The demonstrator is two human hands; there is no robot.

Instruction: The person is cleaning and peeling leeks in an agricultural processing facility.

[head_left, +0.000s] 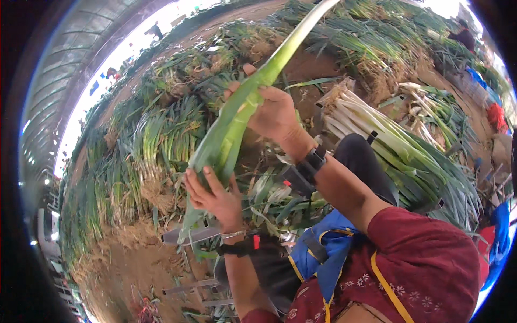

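A long leek (231,126) runs slantwise in front of me, its pale stem pointing up to the far right and its broad green leaves hanging toward the lower left. My right hand (277,116) is wrapped round it at mid-length, where the stem turns to leaf. Lower down, my left hand (215,198) grips the leaf end, with the fingers in front of the leaves. Part of each hand is hidden by the leek. Beside my right knee lies a bundle of white-stemmed leeks (385,132), its leaves spreading toward the lower right.
Heaps of leeks with soil and roots (161,145) cover the ground at the left, and more leeks (355,40) lie at the far side. Loose leaf scraps (269,202) lie between my legs. Metal bars (196,235) stick out near my left wrist. Bare soil (121,280) shows at the lower left.
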